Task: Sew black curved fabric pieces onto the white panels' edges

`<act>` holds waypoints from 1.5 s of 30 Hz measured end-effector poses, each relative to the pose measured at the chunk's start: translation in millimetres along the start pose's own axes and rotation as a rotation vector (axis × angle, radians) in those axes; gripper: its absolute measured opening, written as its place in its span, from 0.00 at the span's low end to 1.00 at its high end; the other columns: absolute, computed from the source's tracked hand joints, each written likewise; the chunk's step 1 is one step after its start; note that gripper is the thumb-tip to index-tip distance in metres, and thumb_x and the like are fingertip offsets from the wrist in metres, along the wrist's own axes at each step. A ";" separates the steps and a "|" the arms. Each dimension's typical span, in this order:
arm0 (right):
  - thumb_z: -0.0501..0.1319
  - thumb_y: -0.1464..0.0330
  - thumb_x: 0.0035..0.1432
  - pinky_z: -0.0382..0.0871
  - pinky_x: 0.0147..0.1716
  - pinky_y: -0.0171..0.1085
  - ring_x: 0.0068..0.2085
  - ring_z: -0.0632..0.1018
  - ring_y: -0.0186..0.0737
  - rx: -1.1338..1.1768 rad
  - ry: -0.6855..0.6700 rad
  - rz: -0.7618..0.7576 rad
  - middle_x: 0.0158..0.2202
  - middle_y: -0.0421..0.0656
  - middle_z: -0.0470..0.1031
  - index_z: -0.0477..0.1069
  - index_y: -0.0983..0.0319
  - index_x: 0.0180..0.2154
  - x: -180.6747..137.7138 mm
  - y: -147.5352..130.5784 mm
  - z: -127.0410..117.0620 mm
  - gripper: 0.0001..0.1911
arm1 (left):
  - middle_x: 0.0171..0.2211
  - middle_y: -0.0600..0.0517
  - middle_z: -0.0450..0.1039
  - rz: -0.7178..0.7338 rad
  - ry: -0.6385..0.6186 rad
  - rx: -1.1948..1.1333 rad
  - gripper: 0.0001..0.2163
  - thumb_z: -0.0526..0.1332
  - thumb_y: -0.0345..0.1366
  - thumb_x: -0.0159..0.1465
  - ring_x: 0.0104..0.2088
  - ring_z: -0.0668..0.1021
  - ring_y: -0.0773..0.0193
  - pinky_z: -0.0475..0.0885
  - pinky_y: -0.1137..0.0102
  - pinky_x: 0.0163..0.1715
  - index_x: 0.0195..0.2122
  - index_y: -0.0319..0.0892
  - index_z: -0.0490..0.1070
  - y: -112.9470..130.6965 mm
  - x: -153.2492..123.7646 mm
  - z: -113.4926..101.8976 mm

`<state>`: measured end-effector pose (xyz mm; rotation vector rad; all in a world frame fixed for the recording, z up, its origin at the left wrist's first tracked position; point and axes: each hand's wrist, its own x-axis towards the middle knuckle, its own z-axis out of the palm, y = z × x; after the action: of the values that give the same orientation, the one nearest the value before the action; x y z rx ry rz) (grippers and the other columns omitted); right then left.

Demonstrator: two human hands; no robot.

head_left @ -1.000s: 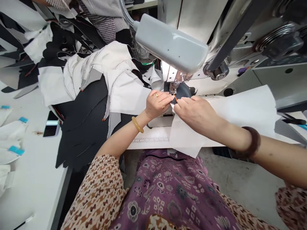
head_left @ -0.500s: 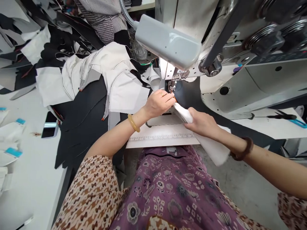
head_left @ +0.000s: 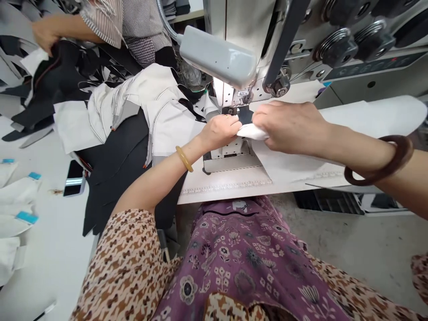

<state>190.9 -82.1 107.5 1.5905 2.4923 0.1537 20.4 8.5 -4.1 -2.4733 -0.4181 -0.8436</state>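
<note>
My left hand [head_left: 219,132] and my right hand [head_left: 287,126] meet just in front of the presser foot [head_left: 234,108] of a grey sewing machine [head_left: 254,40]. Both pinch a white fabric piece [head_left: 361,117] with a dark face, folded where the fingers grip it [head_left: 250,131]. The white piece stretches away to the right over the machine bed. A yellow bangle circles my left wrist, a brown bangle my right forearm. The needle itself is hidden behind my fingers.
A heap of white and black cut pieces [head_left: 133,111] lies left of the machine. A phone [head_left: 74,178] rests on the white table [head_left: 43,249], near white pieces with blue tabs [head_left: 20,191]. Another person's hand [head_left: 43,33] holds black fabric at the far left.
My right hand has risen from below the machine bed to beside the presser foot, bringing the white piece up and spreading it rightward. The left hand stayed at the foot. The view shifted.
</note>
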 end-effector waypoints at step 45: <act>0.47 0.48 0.57 0.66 0.30 0.41 0.34 0.76 0.49 0.381 -0.352 0.125 0.35 0.49 0.73 0.61 0.64 0.52 -74.9 -66.0 175.2 0.31 | 0.39 0.50 0.67 -1.555 0.323 -0.741 0.26 0.63 0.32 0.51 0.38 0.73 0.66 0.70 0.67 0.42 0.48 0.42 0.52 118.2 -43.3 7.4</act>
<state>199.3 -179.6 -68.8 1.7263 2.2380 -0.5685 41.8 -91.4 -78.0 -2.0595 -2.3382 -2.1869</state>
